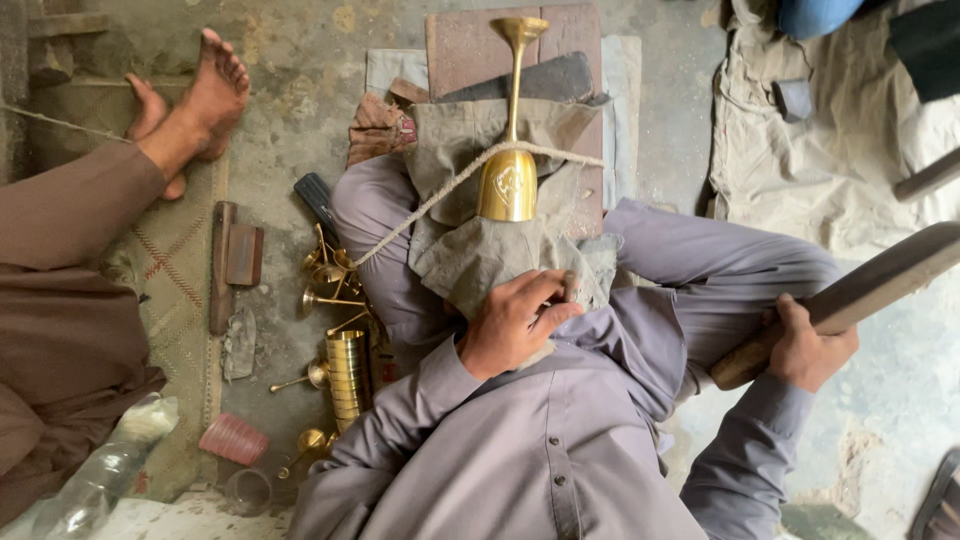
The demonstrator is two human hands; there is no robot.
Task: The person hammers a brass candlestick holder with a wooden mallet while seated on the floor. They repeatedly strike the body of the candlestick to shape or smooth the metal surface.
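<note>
The step in hand appears to be polishing or burnishing of a brass goblet (508, 150), which lies at upper centre of the frame, bowl toward the person and foot away, bedded in grey-green cloth (470, 255) on the person's lap. A cord (420, 215) passes over the bowl from the left of the frame, touching it. The left hand (515, 322) rests on the cloth just below the bowl, fingers curled together and pressing the fabric down — it holds no separate tool. The right hand (805, 345), at right of frame, has its fingers clamped around the handle end of a long wooden bar (860, 290) that runs toward the upper right edge. By judgement, the next move calls for the bar to be brought to the goblet while the left hand keeps cloth and workpiece steady. To the left of the lap, on the floor (290, 120), stand a stack of brass cups (348, 378) and several small brass stems (330, 275). Packages — a clear plastic bottle (100, 475) lies at lower left, a ribbed pink cup (232, 438) beside it; no labels or signs are legible. A second person's bare foot (195, 105) shows at upper left.
</note>
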